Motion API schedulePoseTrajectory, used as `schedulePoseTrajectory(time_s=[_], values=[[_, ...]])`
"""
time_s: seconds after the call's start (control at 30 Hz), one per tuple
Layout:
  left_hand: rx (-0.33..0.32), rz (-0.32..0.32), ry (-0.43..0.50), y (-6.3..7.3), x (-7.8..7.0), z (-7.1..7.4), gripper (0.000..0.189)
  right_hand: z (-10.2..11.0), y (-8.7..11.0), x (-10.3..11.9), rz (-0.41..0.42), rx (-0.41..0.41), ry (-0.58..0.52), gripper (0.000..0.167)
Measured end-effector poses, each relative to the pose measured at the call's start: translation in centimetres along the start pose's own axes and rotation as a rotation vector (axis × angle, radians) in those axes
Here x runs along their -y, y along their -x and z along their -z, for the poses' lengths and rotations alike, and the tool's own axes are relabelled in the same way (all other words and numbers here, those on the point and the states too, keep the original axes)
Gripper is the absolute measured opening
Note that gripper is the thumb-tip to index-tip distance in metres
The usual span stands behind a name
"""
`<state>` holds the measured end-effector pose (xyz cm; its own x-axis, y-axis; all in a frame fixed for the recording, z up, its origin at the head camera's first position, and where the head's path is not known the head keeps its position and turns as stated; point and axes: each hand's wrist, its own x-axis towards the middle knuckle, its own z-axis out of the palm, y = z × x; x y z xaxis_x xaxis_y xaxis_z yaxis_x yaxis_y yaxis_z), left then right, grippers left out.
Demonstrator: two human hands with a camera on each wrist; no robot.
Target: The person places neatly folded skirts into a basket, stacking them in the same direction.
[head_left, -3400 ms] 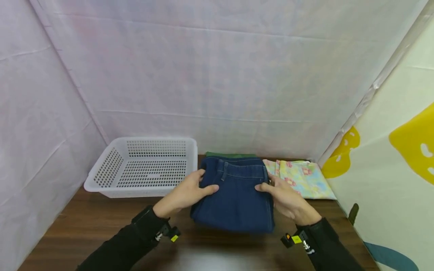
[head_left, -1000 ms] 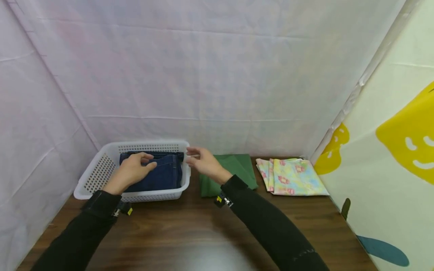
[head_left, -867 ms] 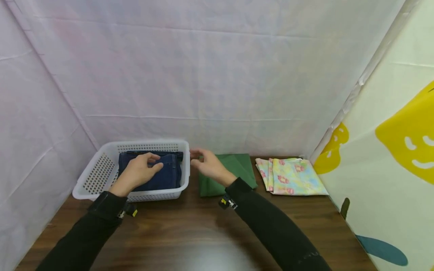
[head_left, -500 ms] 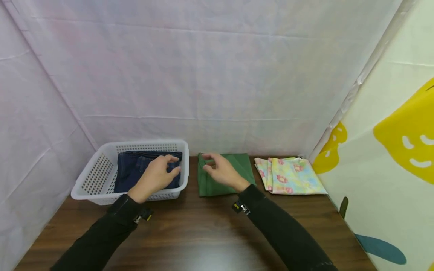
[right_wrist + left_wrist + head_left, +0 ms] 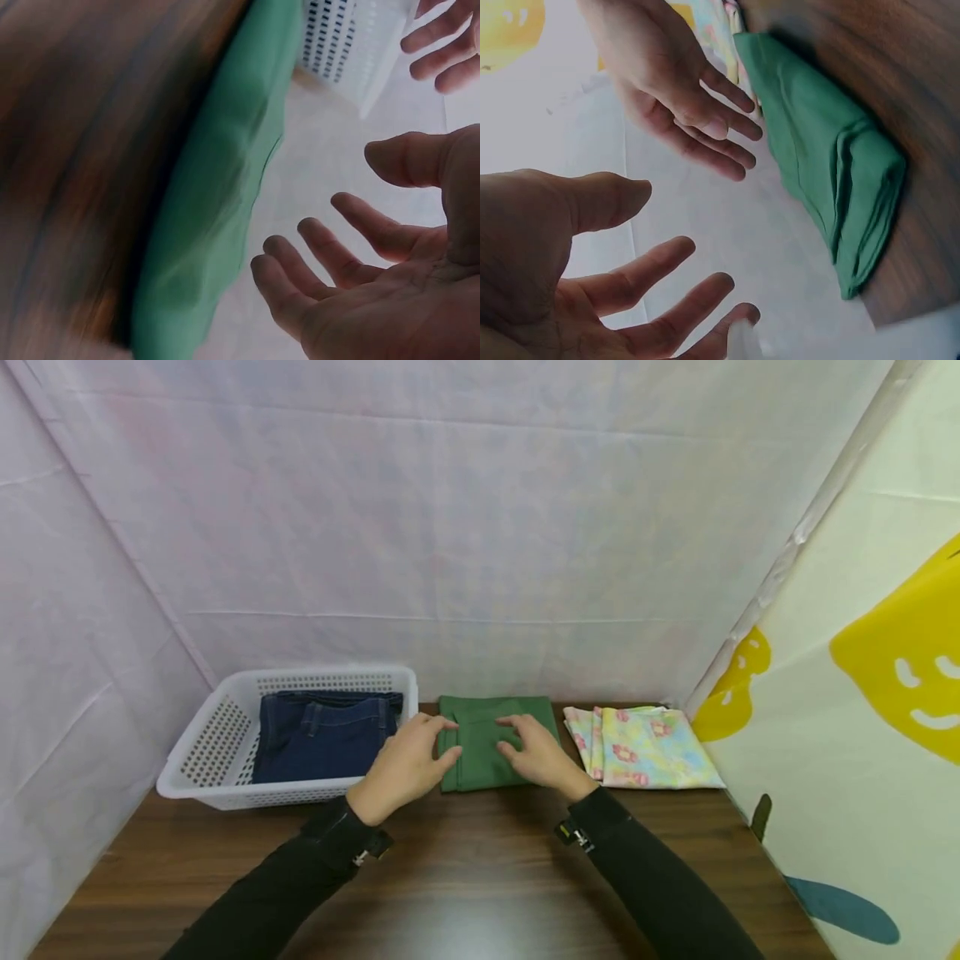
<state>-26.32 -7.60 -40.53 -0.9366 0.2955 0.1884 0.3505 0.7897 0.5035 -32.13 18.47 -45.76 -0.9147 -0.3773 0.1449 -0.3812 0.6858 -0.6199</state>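
A folded green garment (image 5: pixel 487 752) lies flat on the table by the back wall; its layered folded edge shows in the left wrist view. Over its left side hovers my left hand (image 5: pixel 408 762), thumb and fingers spread and holding nothing. My right hand (image 5: pixel 543 756) is above the garment's right part, likewise spread with nothing in it. Both wrist views show a gap between the hands and the green cloth (image 5: pixel 817 142). Folded dark blue jeans (image 5: pixel 322 739) lie inside the white plastic basket (image 5: pixel 202 789), left of the hands.
A folded pastel floral cloth (image 5: pixel 652 752) lies to the right of the green garment. White fabric walls enclose the brown wooden table (image 5: pixel 480 860) at the back and left. The right wall (image 5: pixel 862 760) carries yellow printed shapes.
The jeans went from both hands into the basket and were let go. Both hands then moved right, from the basket to above the green garment.
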Motion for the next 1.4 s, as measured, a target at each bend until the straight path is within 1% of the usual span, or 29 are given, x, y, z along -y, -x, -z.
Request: schedulePoseTrajectory(time_s=[0.17, 0.27, 0.33, 0.4, 0.43, 0.57, 0.6, 0.63, 0.67, 0.7, 0.8, 0.83, 0.87, 0.9, 0.97, 1.03, 1.07, 1.13, 1.3, 1.4], values=[[0.033, -0.027, -0.01, 0.0, -1.1, -1.8, 0.045, 0.4, 1.0, -1.5, -0.034, 0.008, 0.063, 0.05], [0.094, -0.038, 0.042, -0.2, -1.5, -3.0, 0.046, 0.6, 1.5, -2.4, -0.063, 0.027, 0.098, 0.048], [0.133, -0.023, 0.068, -0.5, -1.6, -3.9, 0.048, 0.8, 1.7, -3.0, -0.073, 0.049, 0.119, 0.048], [0.171, 0.008, 0.082, -0.8, -1.6, -4.8, 0.052, 0.1, 1.1, -5.6, -0.061, 0.06, 0.155, 0.05], [0.186, 0.031, 0.082, -0.9, -1.5, -5.2, 0.053, -0.3, 1.0, -6.7, -0.037, 0.056, 0.174, 0.05], [0.222, 0.114, 0.065, -1.2, -0.9, -6.3, 0.06, -0.4, 1.1, -7.5, -0.061, 0.12, 0.168, 0.051], [0.228, 0.126, 0.057, -1.1, -0.7, -6.4, 0.061, -0.4, 1.4, -7.3, -0.055, 0.124, 0.181, 0.05], [0.229, 0.134, 0.05, -1.1, -0.5, -6.6, 0.061, -0.1, 1.6, -6.7, -0.07, 0.138, 0.177, 0.048], [0.231, 0.141, 0.046, -1.1, -0.3, -6.8, 0.061, 0.0, 1.7, -6.4, -0.094, 0.154, 0.178, 0.048], [0.232, 0.143, 0.043, -1.1, -0.1, -6.9, 0.061, -0.2, 1.6, -7.1, -0.086, 0.148, 0.187, 0.047], [0.229, 0.129, 0.026, -1.0, 0.2, -6.9, 0.06, -1.1, 1.3, -9.7, -0.033, 0.106, 0.219, 0.045], [0.224, 0.114, 0.02, -1.0, 0.6, -7.1, 0.061, -1.1, 1.5, -9.8, -0.025, 0.103, 0.217, 0.043], [0.225, 0.106, 0.011, -0.9, 0.6, -7.0, 0.061, -1.2, 1.7, -10.1, -0.011, 0.088, 0.218, 0.042], [0.225, 0.095, 0.006, -0.7, 0.6, -6.9, 0.061, -1.1, 2.0, -9.8, 0.0, 0.082, 0.218, 0.04], [0.221, 0.084, -0.001, -0.2, 0.7, -6.7, 0.061, -0.6, 2.9, -8.2, 0.008, 0.089, 0.222, 0.037], [0.217, 0.078, -0.002, 0.4, 0.8, -6.7, 0.061, 0.1, 4.0, -6.2, 0.002, 0.098, 0.213, 0.036], [0.218, 0.084, 0.007, 0.9, 0.5, -6.4, 0.06, 0.4, 4.6, -5.1, -0.014, 0.104, 0.203, 0.035], [0.208, 0.078, 0.017, 1.5, 0.5, -6.4, 0.06, 0.7, 5.5, -3.7, -0.031, 0.109, 0.196, 0.034], [0.197, 0.062, 0.025, 3.2, 0.4, -6.3, 0.06, 0.7, 7.2, -2.1, -0.082, 0.13, 0.188, 0.032], [0.206, 0.053, 0.034, 4.3, 0.3, -5.9, 0.059, 0.6, 8.0, -1.7, -0.082, 0.131, 0.182, 0.028]])
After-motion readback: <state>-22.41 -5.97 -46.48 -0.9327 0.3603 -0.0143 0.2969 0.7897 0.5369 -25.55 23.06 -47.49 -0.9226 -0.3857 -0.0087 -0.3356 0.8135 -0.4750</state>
